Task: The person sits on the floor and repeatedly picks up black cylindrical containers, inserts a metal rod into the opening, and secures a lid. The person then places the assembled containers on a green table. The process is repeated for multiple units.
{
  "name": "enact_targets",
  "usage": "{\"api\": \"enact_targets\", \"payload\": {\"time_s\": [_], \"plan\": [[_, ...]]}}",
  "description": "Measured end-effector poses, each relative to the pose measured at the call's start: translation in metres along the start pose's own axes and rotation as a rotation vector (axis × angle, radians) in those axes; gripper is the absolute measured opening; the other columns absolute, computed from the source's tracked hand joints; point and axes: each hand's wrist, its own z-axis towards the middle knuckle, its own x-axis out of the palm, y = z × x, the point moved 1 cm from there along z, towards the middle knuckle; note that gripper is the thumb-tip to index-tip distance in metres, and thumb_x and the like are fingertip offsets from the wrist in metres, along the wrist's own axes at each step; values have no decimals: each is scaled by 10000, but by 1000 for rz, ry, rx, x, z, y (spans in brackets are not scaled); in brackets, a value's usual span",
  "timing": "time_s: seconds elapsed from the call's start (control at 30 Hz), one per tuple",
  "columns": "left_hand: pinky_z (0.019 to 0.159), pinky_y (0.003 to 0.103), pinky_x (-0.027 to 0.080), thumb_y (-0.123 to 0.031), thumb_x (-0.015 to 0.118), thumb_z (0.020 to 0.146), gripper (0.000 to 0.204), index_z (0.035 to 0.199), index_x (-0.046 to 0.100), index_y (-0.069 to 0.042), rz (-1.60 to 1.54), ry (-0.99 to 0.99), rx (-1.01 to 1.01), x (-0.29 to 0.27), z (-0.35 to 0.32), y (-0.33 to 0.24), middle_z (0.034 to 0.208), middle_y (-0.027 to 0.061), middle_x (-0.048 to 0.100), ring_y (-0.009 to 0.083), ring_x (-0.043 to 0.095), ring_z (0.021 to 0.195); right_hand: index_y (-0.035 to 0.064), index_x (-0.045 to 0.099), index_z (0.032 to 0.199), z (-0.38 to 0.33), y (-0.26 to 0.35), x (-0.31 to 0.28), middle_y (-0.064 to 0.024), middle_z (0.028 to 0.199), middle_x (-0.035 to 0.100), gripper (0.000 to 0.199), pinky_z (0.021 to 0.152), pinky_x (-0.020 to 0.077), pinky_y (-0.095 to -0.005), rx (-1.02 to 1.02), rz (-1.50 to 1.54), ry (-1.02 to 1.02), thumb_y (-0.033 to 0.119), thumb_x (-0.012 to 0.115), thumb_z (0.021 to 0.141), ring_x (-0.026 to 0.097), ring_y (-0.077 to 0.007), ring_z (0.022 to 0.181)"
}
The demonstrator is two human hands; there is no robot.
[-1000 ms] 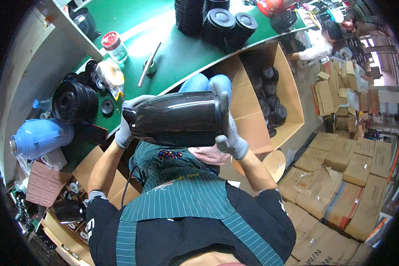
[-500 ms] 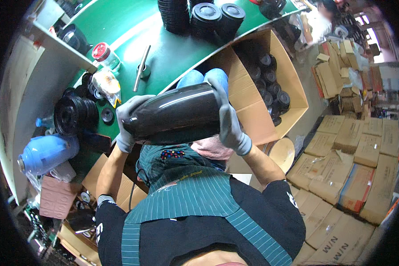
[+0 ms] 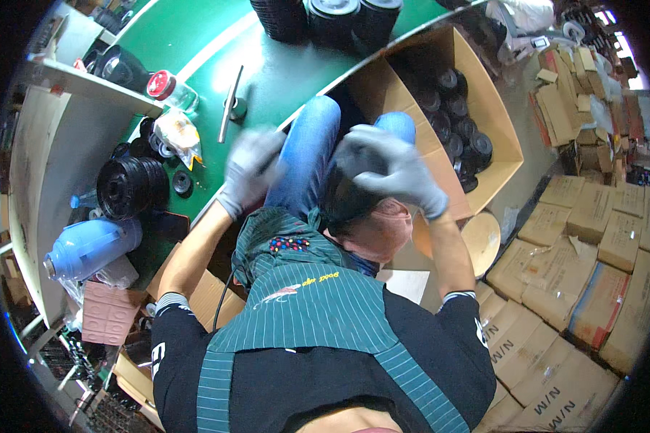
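Between my knees stands a glossy black flask body [image 3: 337, 193], partly hidden by my right hand and seen nearly end-on. My gloved right hand [image 3: 397, 169] curls over its upper right side, the thumb and fingers spread round it. My gloved left hand [image 3: 251, 172] is off the flask, over my left thigh by the table edge. It is blurred, but its fingers look apart and nothing shows in them. A pinkish cloth [image 3: 383, 232] lies on my lap against the flask's near side.
On the green table [image 3: 289, 79] are a metal rod tool [image 3: 230, 105], a red-lidded jar [image 3: 172, 90] and stacks of black lids [image 3: 336, 22]. A blue flask [image 3: 94, 247] lies at left. An open carton [image 3: 495, 155] of black parts stands right; flat cartons [image 3: 556, 270] fill the floor beyond.
The flask body has gone from lying level across both hands to standing between my parted knees. My left hand has let go and moved away from it; the right has shifted onto its upper end.
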Motion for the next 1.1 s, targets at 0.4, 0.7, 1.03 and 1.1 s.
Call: {"api": "enact_targets", "payload": {"time_s": [0.4,0.7,1.03,1.1], "plan": [[911,330,586,-174,750,1038,450,1444,667,2,-493,145,-505,-39,71,16,1173,137,815,135,743,1021,38,152,1739,6,-35,82,-277,1681,406,1143,1288,317,-506,234,1038,-437,895,314,1000,470,-373,1523],[1047,480,529,-320,786,938,739,1524,521,44,-46,469,-136,-50,83,-131,1379,248,645,413,647,1260,-32,599,1444,19,-71,59,33,740,622,449,1102,561,-507,314,1365,-394,306,523,1160,757,-208,894],[1293,650,187,-490,765,915,970,1638,379,29,-55,281,-136,-14,72,-197,1621,276,443,466,349,1572,-56,559,1509,83,-120,103,7,809,689,483,1095,582,-485,125,1627,217,287,498,1174,760,-195,916],[1285,652,202,-439,789,901,955,1611,385,56,-47,240,-202,-28,67,-174,1583,300,453,479,383,1536,-50,553,1503,58,-114,94,27,758,637,481,1169,531,-510,232,1628,11,293,526,1167,730,-186,904]]}}
